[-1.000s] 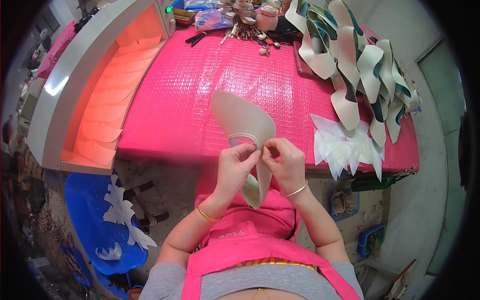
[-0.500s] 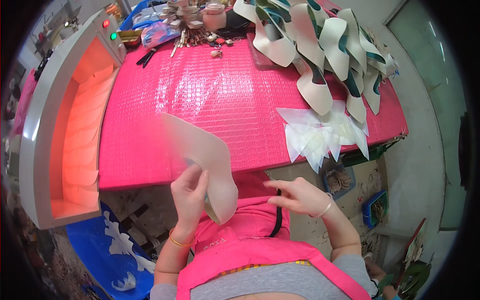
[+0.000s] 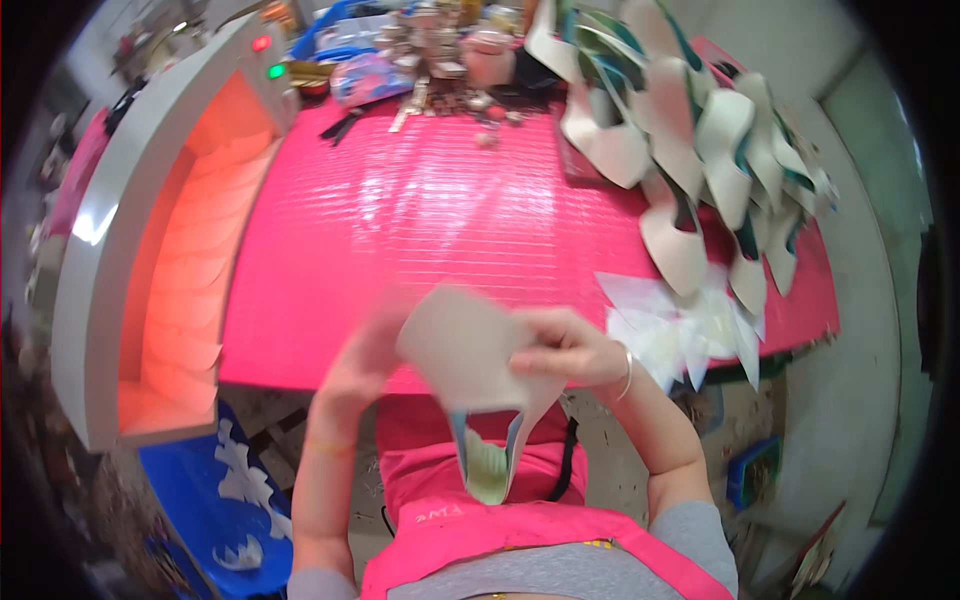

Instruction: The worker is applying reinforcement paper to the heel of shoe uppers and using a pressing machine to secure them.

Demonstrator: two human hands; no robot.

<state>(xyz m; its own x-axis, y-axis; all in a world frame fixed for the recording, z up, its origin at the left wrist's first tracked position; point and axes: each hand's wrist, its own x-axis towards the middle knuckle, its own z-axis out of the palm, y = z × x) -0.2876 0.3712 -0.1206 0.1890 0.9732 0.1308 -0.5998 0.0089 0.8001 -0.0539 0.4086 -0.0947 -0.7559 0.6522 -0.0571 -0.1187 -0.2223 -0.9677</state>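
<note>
The beige shoe upper (image 3: 470, 370) is held in the air above the near edge of the pink tabletop (image 3: 450, 220), its narrow end hanging down toward the person's lap. The right hand (image 3: 565, 345) reaches in from the right, fingers closed on the upper's right edge. The left hand (image 3: 365, 355) is raised at its left edge and blurred; its grip cannot be determined. White cut pieces (image 3: 680, 330) lie just right of the hands, below stacked shoe uppers (image 3: 690, 150). A heating tunnel (image 3: 180, 260) glows orange at left.

Beige shoe upper (image 3: 470, 350) with pale green lining, glossy pink ribbed table cover (image 3: 430, 220), white and teal shoe uppers (image 3: 700, 130), orange-glowing white oven (image 3: 150, 270), blue crate (image 3: 200, 490)
</note>
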